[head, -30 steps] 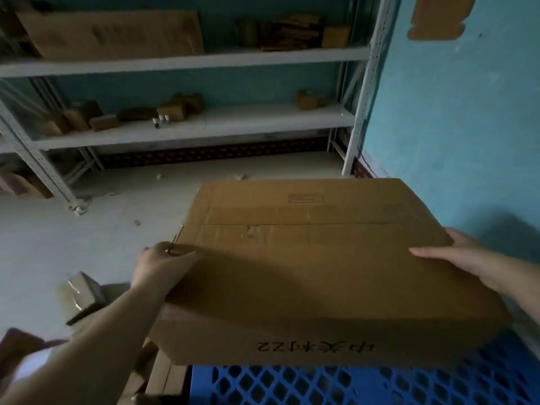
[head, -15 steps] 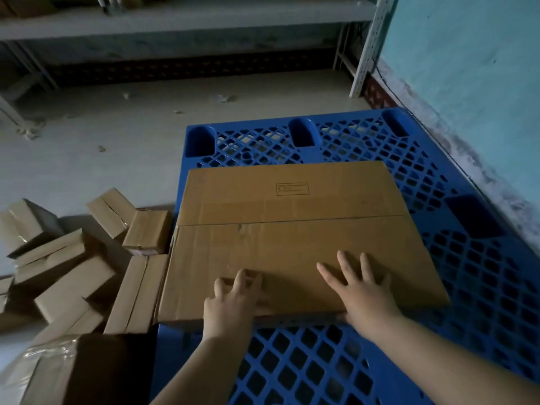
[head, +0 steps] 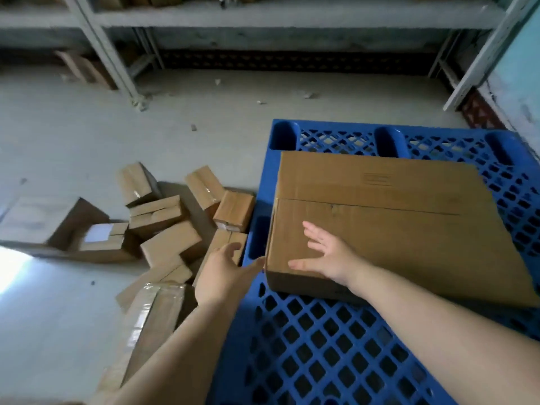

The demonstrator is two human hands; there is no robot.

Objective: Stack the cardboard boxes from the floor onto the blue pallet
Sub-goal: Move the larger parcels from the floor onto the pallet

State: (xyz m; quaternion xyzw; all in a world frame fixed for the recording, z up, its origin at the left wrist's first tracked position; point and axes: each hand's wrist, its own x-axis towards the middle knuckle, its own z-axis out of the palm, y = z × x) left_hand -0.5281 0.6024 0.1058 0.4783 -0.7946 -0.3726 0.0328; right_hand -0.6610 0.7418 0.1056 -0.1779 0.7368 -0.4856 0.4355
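A large flat cardboard box (head: 394, 217) lies on the blue lattice pallet (head: 321, 346), toward its far side. My right hand (head: 324, 255) is spread flat over the box's near left corner, fingers straight. My left hand (head: 225, 273) hovers off the box's left edge, above the pallet's rim, fingers loosely curved and holding nothing. Several small taped cardboard boxes (head: 175, 217) lie in a heap on the floor just left of the pallet. A larger taped box (head: 152, 320) lies nearest me beside my left forearm.
A metal shelf rack (head: 117, 54) runs along the back wall, its post standing on the grey floor. A turquoise wall (head: 523, 71) borders the pallet on the right. Another box with a white label (head: 99, 238) sits at the far left of the heap.
The box went from held in the air to lying on the pallet. Both hands have slid left: the left hand has come off the box, the right now lies at its left corner.
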